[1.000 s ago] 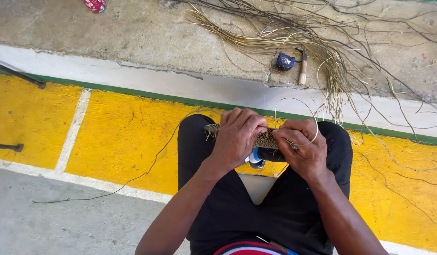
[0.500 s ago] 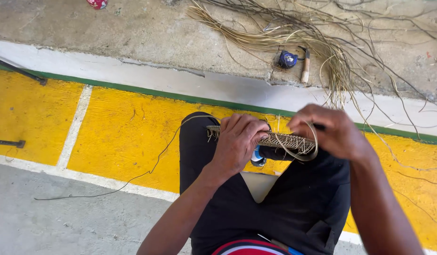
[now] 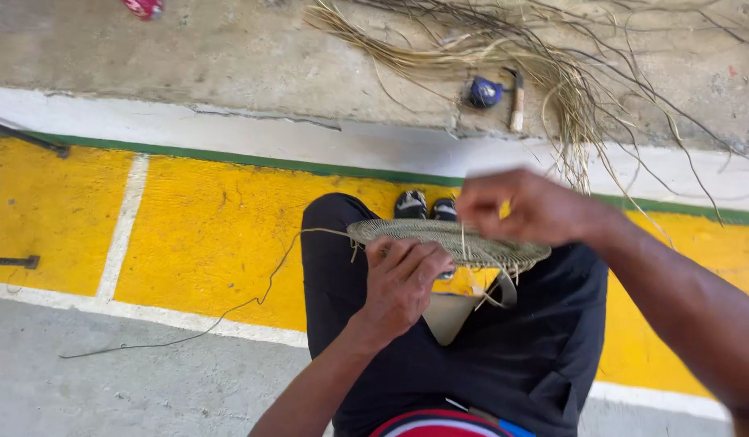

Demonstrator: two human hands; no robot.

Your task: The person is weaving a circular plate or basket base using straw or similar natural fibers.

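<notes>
The ground was a yellow painted floor (image 3: pixel 204 235), crossed by a white line (image 3: pixel 123 226) running up toward a thin green stripe (image 3: pixel 229 159) along its far edge. Beyond the stripe lay a pale band, then a rough grey concrete ledge (image 3: pixel 188 57) with a crack along its near edge. At the bottom-left corner the paint gave way to bare grey concrete (image 3: pixel 107 388), bordered by another white line. Daylight fell evenly, with soft shadows. A dark metal rod (image 3: pixel 14 261) lay at the left edge.
</notes>
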